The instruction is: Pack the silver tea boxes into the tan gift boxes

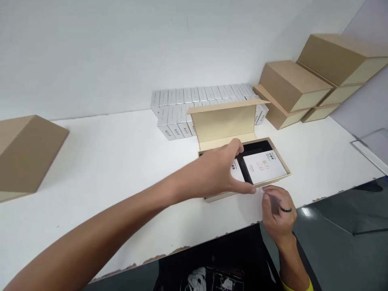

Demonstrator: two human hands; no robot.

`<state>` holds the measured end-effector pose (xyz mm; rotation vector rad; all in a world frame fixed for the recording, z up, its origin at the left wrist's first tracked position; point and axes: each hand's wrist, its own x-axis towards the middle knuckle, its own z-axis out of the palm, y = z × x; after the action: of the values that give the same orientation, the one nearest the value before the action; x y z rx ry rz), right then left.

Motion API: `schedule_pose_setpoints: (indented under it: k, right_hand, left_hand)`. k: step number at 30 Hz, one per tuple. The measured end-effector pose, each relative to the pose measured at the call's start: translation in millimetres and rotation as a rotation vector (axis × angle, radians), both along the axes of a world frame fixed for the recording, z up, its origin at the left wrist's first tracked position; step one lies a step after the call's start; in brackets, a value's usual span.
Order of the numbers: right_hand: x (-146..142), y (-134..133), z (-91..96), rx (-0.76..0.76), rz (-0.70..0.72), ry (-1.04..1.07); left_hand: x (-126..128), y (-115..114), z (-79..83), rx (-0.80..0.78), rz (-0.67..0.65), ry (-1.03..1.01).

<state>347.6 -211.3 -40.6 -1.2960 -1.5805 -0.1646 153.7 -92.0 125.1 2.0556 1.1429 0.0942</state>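
Note:
An open kraft gift box (281,161) lies on the white table (121,169), its lid (226,121) standing upright at the back. Two white printed packs sit in its black inside; the right pack (265,167) is fully visible. My left hand (221,169) reaches over the box's left half, fingers and thumb curled around the left white pack (235,167). My right hand (277,214), wearing a dark ring, rests at the table edge just in front of the box, fingers curled on a small pale thing I cannot make out.
Rows of small silver-white boxes (182,109) stand behind the open box against the wall. Closed kraft boxes (291,87) are stacked at the back right, and another (27,153) sits at the left. A clear acrylic panel (371,145) lies at the right edge. A dark bin (212,266) sits below the table.

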Motion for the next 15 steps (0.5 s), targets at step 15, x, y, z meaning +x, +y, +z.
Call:
schedule_pose_setpoints:
  k: [15]
  right_hand:
    - [0,3,-4.7,0.037,0.010,0.018]
  left_hand:
    - [-38,126,-23.1,0.663,0.195,0.388]
